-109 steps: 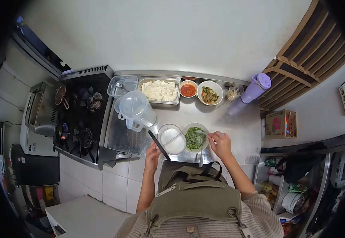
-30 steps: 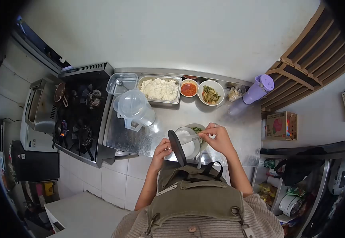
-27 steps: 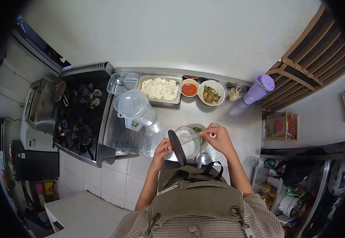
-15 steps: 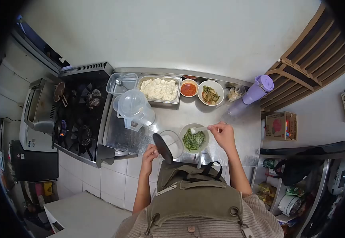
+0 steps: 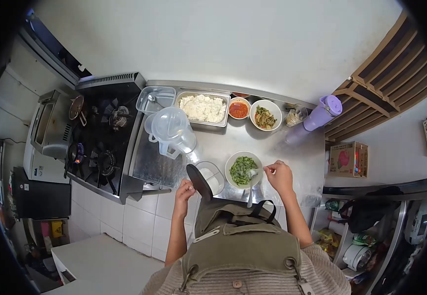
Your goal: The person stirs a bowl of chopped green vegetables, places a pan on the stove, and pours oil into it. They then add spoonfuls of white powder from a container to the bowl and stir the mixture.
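Note:
My left hand (image 5: pixel 185 191) is closed on the edge of a dark lid (image 5: pixel 199 182), holding it tilted up beside a clear divided container (image 5: pixel 217 186) with white powder in it. A white bowl (image 5: pixel 229 164) of chopped greens (image 5: pixel 242 169) stands to the right of that container. At the bowl's right rim, my right hand (image 5: pixel 279 176) pinches a small pale spoon (image 5: pixel 258 171), its head over the greens. A metal spoon (image 5: pixel 250 196) rests in the bowl, handle towards me.
Behind are a clear jug (image 5: pixel 169 125), a tray of crumbly white food (image 5: pixel 202 108), a bowl of red sauce (image 5: pixel 239 109), a bowl of mixed vegetables (image 5: pixel 265 117) and a purple bottle (image 5: pixel 316 115). A stove (image 5: pixel 103 132) with one lit burner stands left.
My right hand has moved down and slightly right, tipping the small spoon. White powder seen on it and over the greens before is less visible now. My left hand stays on the lid.

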The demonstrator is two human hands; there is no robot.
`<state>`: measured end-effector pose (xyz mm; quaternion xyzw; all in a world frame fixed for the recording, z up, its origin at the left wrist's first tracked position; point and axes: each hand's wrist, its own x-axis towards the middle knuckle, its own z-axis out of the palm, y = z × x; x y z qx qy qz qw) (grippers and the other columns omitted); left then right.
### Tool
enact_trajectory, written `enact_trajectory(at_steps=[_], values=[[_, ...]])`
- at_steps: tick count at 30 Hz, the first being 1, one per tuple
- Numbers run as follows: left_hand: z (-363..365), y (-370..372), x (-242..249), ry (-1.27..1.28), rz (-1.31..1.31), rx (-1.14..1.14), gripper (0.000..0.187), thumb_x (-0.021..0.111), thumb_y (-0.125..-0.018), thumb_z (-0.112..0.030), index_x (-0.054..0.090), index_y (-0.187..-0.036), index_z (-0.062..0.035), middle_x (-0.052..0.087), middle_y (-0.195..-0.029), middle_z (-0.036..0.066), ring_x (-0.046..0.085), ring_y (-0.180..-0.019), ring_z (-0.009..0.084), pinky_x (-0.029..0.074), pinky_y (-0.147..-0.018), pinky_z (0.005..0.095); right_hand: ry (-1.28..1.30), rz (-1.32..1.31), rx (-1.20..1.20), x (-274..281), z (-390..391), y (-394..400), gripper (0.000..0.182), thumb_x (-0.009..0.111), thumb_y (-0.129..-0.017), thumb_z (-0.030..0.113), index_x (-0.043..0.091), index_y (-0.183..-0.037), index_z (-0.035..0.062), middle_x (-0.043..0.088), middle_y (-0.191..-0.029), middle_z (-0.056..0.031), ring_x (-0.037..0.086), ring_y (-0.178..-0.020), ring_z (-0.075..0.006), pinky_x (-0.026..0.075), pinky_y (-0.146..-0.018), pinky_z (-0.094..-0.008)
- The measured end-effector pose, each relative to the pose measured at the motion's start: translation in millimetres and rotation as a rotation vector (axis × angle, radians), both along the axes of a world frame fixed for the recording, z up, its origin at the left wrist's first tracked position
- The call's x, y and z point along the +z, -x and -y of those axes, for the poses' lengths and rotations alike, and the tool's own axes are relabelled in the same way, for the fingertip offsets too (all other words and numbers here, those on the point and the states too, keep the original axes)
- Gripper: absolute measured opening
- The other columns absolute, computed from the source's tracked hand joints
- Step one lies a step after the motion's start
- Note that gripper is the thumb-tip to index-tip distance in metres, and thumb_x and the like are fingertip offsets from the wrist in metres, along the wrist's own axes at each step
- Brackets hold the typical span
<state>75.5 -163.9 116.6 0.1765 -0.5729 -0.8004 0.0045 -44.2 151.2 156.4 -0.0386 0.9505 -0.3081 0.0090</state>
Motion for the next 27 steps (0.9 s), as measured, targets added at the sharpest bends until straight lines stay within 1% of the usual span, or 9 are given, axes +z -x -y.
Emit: enact_trajectory(at_steps=[6, 9, 12, 14, 15, 20, 22, 24, 27], values=[[-2, -8, -1, 0.008, 0.026, -0.005, 0.010, 0.054, -0.076, -0.010, 0.053, -0.080, -0.0011, 0.038, -0.086, 0.001, 0.040, -0.074, 0.0103, 0.032, -0.068, 0.0212, -0.051, 0.030, 0.036, -4, 2, -4, 0.013, 0.068, -0.074, 0.020, 0.072, -0.074, 0.0068, 0.060, -0.069, -0.0097, 0.059, -0.063, -0.0257, 0.047, -0.059, -0.0365], [-1, -5, -2, 0.031, 0.024, 0.006, 0.009, 0.054, -0.076, -0.009, 0.052, -0.080, -0.0007, 0.039, -0.086, 0.001, 0.040, -0.074, 0.0105, 0.033, -0.068, 0.0216, -0.077, 0.014, -0.027, -15, -3, 1, 0.014, 0.068, -0.074, 0.021, 0.072, -0.075, 0.0071, 0.059, -0.068, -0.0099, 0.059, -0.063, -0.0261, 0.047, -0.060, -0.0364], [0, -5, 2, 0.000, 0.013, 0.013, 0.008, 0.054, -0.076, -0.009, 0.051, -0.078, -0.0010, 0.038, -0.086, 0.001, 0.040, -0.074, 0.0107, 0.032, -0.068, 0.0216, 0.015, 0.069, 0.021, -22, -3, 1, 0.015, 0.067, -0.074, 0.022, 0.072, -0.075, 0.0072, 0.059, -0.067, -0.0101, 0.059, -0.064, -0.0264, 0.047, -0.061, -0.0364], [1, -5, 5, 0.024, -0.008, -0.012, 0.008, 0.053, -0.076, -0.008, 0.049, -0.076, -0.0016, 0.038, -0.086, 0.002, 0.039, -0.074, 0.0109, 0.032, -0.067, 0.0217, 0.020, -0.012, -0.060, -16, 1, 7, 0.015, 0.067, -0.075, 0.021, 0.072, -0.075, 0.0071, 0.059, -0.066, -0.0102, 0.059, -0.064, -0.0261, 0.047, -0.060, -0.0365], [1, -6, 6, 0.025, -0.005, -0.011, 0.008, 0.053, -0.076, -0.008, 0.049, -0.076, -0.0016, 0.038, -0.086, 0.002, 0.039, -0.074, 0.0109, 0.032, -0.067, 0.0217, 0.010, -0.014, 0.027, -17, 2, 7, 0.014, 0.067, -0.075, 0.020, 0.072, -0.076, 0.0067, 0.059, -0.067, -0.0098, 0.059, -0.063, -0.0259, 0.046, -0.059, -0.0371], [0, -6, 5, 0.024, -0.002, -0.017, 0.008, 0.054, -0.076, -0.008, 0.050, -0.078, -0.0016, 0.038, -0.086, 0.001, 0.039, -0.075, 0.0106, 0.032, -0.068, 0.0215, 0.085, -0.111, -0.019, -9, 18, 4, 0.014, 0.067, -0.076, 0.019, 0.071, -0.077, 0.0051, 0.057, -0.066, -0.0100, 0.057, -0.061, -0.0257, 0.045, -0.058, -0.0360], [-2, -6, 5, 0.014, 0.002, -0.015, 0.008, 0.054, -0.076, -0.008, 0.050, -0.078, -0.0016, 0.037, -0.086, 0.001, 0.039, -0.075, 0.0103, 0.032, -0.068, 0.0212, 0.047, -0.105, 0.063, -6, 21, -1, 0.014, 0.066, -0.077, 0.020, 0.071, -0.077, 0.0065, 0.057, -0.069, -0.0088, 0.058, -0.063, -0.0261, 0.046, -0.059, -0.0354], [-4, -3, 6, 0.003, 0.000, -0.014, 0.008, 0.054, -0.076, -0.008, 0.050, -0.079, -0.0015, 0.037, -0.086, 0.001, 0.039, -0.075, 0.0101, 0.032, -0.068, 0.0208, 0.028, -0.205, 0.042, -7, 21, -2, 0.013, 0.066, -0.077, 0.018, 0.070, -0.075, 0.0056, 0.057, -0.070, -0.0088, 0.057, -0.061, -0.0268, 0.045, -0.058, -0.0371], [-6, -3, 8, 0.007, 0.012, -0.027, 0.008, 0.054, -0.076, -0.008, 0.050, -0.080, -0.0013, 0.037, -0.086, 0.001, 0.039, -0.076, 0.0097, 0.032, -0.068, 0.0206, -0.071, -0.346, 0.227, 1, 26, -14, 0.010, 0.065, -0.076, 0.014, 0.066, -0.073, 0.0048, 0.056, -0.072, -0.0073, 0.056, -0.064, -0.0247, 0.041, -0.060, -0.0376]])
